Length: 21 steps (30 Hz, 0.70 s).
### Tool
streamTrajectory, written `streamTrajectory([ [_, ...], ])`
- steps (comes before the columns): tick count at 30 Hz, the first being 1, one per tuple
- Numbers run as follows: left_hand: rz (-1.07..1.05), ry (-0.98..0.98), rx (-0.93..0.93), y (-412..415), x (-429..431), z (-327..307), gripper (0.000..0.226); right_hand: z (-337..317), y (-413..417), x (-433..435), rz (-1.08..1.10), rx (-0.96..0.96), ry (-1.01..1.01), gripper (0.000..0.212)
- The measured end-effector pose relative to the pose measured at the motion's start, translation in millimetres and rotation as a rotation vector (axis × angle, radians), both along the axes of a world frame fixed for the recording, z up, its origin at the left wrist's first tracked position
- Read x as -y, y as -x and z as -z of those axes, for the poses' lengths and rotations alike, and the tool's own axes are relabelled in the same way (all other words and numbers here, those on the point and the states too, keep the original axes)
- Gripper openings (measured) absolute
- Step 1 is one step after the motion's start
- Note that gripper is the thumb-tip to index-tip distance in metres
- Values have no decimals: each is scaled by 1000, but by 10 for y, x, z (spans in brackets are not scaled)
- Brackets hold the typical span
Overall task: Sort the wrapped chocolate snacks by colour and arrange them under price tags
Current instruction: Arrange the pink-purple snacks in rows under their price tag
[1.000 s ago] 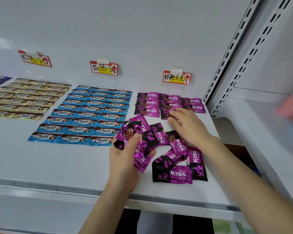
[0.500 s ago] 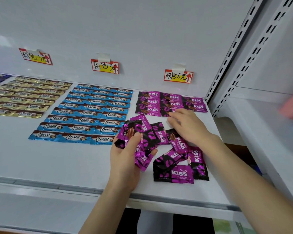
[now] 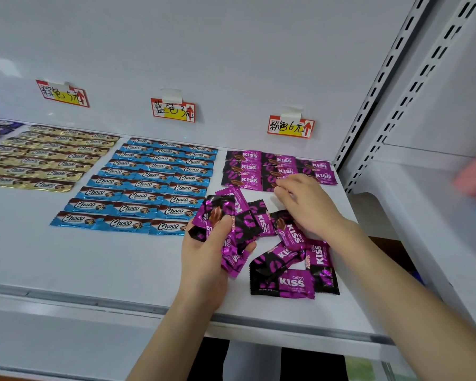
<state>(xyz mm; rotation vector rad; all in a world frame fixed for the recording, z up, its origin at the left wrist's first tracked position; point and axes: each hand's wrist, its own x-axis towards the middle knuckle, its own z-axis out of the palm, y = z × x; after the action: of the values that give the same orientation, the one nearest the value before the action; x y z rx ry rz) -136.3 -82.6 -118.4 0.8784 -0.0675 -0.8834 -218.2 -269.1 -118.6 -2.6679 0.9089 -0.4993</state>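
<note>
The left hand (image 3: 204, 251), near the front edge of the shelf (image 3: 94, 265), grips a bunch of purple snacks (image 3: 220, 213) between thumb and curled fingers. The right hand (image 3: 305, 204) has its fingers together and nearly straight, tips resting on the purple rows (image 3: 248, 166) at the back right corner, under the right price tag (image 3: 291, 127). A loose purple pile (image 3: 294, 281) lies by the front edge. The blue rows (image 3: 149, 188) and gold rows (image 3: 47, 158) lie to the left.

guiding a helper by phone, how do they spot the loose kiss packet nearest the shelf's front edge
On the white shelf, look below the rightmost price tag. In front of the neat purple rows lies a loose heap. The packet is its front one, lying flat, alone showing KISS upright.
</note>
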Motion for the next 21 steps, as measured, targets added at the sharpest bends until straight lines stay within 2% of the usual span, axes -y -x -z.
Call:
streamTrajectory([
  [2,15,-10,38,-2,-7,-21,40,-97,-1,-102,-2,192,-76,28],
  [5,67,-21,97,31,-12,-52,41,-314,21,-352,-79,391,-332,13],
  [7,107,-13,158,74,-6,-75,45,-425,37,-503,-149,388,-393,15],
  [10,145,6,219,141,-3,-110,48,-539,68,-639,-153,346,-383,16],
  [12,175,27,206,168,-7,-130,49,-596,94,-669,-175,369,-451,6],
  [18,322,132,131,215,-45,-190,49,-604,157,-739,-156,464,-670,13],
  [21,310,138,114,231,-55,-197,47,-601,186,-764,-110,534,-758,13],
])
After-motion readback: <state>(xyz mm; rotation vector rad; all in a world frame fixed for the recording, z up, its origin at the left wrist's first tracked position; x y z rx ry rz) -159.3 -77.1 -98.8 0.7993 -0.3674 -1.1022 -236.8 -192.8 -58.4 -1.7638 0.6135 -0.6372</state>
